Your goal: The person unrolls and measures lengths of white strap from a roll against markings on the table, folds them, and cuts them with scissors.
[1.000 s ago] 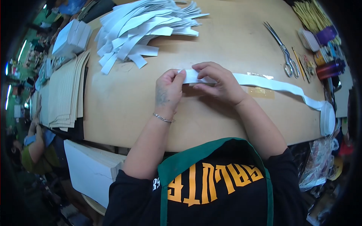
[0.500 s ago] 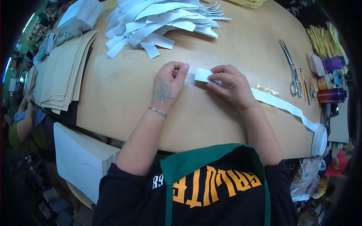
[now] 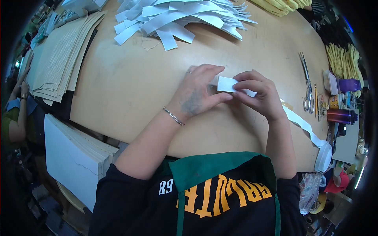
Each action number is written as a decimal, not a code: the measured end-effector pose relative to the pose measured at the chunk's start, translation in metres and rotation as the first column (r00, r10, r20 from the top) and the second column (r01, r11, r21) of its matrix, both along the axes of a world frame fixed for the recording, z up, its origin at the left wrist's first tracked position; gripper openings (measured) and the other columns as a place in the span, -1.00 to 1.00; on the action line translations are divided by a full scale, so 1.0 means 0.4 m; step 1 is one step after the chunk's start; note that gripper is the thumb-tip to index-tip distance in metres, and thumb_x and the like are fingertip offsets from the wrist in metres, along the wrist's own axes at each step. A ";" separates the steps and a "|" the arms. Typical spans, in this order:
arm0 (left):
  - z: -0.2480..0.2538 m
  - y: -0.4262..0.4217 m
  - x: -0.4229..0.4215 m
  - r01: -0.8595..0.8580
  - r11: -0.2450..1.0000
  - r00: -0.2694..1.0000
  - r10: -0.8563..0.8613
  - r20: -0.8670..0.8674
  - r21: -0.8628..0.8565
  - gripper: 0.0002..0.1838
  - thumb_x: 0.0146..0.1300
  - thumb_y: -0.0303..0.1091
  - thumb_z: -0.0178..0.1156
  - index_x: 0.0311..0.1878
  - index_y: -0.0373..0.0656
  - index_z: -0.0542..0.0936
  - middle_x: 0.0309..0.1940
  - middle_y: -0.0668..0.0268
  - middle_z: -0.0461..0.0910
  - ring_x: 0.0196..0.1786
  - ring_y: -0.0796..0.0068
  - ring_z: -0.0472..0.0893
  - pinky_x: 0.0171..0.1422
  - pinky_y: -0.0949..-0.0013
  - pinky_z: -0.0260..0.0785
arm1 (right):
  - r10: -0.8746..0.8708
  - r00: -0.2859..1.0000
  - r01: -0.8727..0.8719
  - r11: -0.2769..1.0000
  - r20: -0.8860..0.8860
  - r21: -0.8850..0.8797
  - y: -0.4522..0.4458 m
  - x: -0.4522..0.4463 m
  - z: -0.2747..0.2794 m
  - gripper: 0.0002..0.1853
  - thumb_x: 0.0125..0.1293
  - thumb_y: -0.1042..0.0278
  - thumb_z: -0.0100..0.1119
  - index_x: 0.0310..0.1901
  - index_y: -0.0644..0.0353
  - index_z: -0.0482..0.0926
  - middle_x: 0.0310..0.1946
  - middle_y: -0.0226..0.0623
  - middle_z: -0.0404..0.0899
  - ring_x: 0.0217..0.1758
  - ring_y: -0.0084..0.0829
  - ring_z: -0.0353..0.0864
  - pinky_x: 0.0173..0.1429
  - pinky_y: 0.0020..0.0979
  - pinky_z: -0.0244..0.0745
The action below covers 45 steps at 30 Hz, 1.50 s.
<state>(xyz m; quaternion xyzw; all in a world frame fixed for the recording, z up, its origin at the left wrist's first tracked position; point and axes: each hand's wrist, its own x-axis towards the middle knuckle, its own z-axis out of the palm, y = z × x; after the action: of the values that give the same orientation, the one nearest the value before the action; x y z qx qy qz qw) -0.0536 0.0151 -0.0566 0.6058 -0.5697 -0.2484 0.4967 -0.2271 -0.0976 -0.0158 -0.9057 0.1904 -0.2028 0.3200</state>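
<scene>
My right hand (image 3: 262, 94) pinches a white strip (image 3: 226, 84) close to its end, which points left toward my other hand. From beyond that hand the same kind of white strip (image 3: 299, 122) trails across the table to a white roll (image 3: 323, 156) at the right edge. My left hand (image 3: 201, 90) is open beside the strip's end, thumb and fingers apart. A small translucent patch (image 3: 212, 83) shows between the left hand and the strip's end; whether it touches either is unclear.
Many cut white strips (image 3: 177, 19) are heaped at the table's far side. Scissors (image 3: 305, 82) and a pencil (image 3: 315, 102) lie at right, near a dark tumbler (image 3: 342, 117). Textured sheets (image 3: 59, 59) are stacked at left. Another person's arm (image 3: 19, 110) shows at far left.
My left hand has opened from a pinch on a clear piece at the strip's end, its thumb now spread. The view has shifted, so the table's things appear displaced.
</scene>
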 end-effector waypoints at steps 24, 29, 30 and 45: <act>-0.011 -0.064 -0.072 -0.082 0.966 0.969 0.135 -0.208 0.247 -0.76 0.11 -0.57 0.14 -0.11 -0.29 0.48 -0.41 0.44 0.47 -0.40 0.72 0.43 -0.27 0.59 0.31 | -0.481 0.444 0.568 0.803 -0.756 -0.177 -0.192 -0.651 0.137 -0.44 -0.27 0.63 0.36 -0.10 0.09 0.48 -0.33 -0.33 0.56 -0.20 -0.36 0.55 -0.03 -0.44 0.39; 0.002 -0.058 -0.077 -0.115 0.953 0.979 0.157 -0.131 0.279 -0.76 0.11 -0.57 0.14 -0.12 -0.30 0.48 -0.40 0.41 0.49 -0.38 0.69 0.44 -0.25 0.59 0.32 | -0.631 0.093 0.417 0.727 -0.770 -0.545 -0.216 -0.640 0.139 -0.36 -0.29 0.41 0.47 -0.04 0.08 0.47 -0.02 -0.21 0.51 0.14 -0.14 0.42 0.18 -0.21 0.32; 0.001 -0.057 -0.077 -0.122 0.953 0.981 0.157 -0.111 0.277 -0.76 0.11 -0.56 0.14 -0.12 -0.30 0.49 -0.40 0.40 0.49 -0.38 0.69 0.44 -0.24 0.59 0.33 | -0.661 0.174 0.397 0.725 -0.730 -0.562 -0.194 -0.611 0.146 -0.35 -0.29 0.39 0.48 -0.02 0.07 0.46 0.03 -0.20 0.48 0.18 -0.14 0.38 0.23 -0.19 0.28; -0.012 -0.068 -0.046 -0.004 0.945 0.937 0.118 -0.330 0.327 -0.68 0.13 -0.58 0.17 -0.02 -0.26 0.43 -0.40 0.33 0.52 -0.40 0.70 0.51 -0.32 0.58 0.42 | -0.058 0.974 0.085 0.989 0.217 -0.119 0.031 -0.004 -0.118 -0.80 -0.06 0.49 0.32 -0.34 0.15 0.56 -0.17 -0.26 0.56 -0.15 -0.23 0.50 -0.09 -0.30 0.46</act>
<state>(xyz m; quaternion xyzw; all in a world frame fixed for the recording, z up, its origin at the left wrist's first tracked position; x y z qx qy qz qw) -0.0718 -0.0121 -0.0614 0.6432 -0.4065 -0.4243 0.4910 -0.2285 -0.0852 -0.0628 -0.8898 0.1742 -0.3220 0.2724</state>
